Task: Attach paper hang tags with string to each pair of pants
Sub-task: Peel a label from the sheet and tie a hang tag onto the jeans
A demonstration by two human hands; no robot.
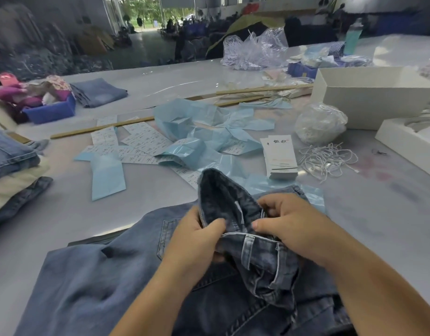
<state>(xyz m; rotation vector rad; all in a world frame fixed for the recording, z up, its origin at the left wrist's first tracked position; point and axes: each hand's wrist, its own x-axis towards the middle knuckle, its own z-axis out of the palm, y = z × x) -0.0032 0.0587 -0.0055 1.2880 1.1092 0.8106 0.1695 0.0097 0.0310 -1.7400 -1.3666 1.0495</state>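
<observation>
A pair of blue denim pants (pixel 92 282) lies across the near edge of the grey table, its waistband pulled up and open toward me. My left hand (pixel 194 238) grips the left side of the waistband, thumb over the hem beside a belt loop (pixel 248 248). My right hand (pixel 286 221) pinches the right side of the waistband, fingers curled inside. A small white label (pixel 239 212) shows inside the waistband. A stack of white paper hang tags (pixel 280 156) stands beyond the pants. To its right lies a loose heap of white strings (pixel 330 158).
Crumpled light-blue paper (pixel 197 122) and white sticker sheets (pixel 141 139) litter the table's middle. Folded jeans (pixel 10 166) are stacked at the left. A blue bin (pixel 51 112), wooden sticks (pixel 100 127), white boxes (pixel 369 98) and plastic bags (pixel 318 122) lie farther back.
</observation>
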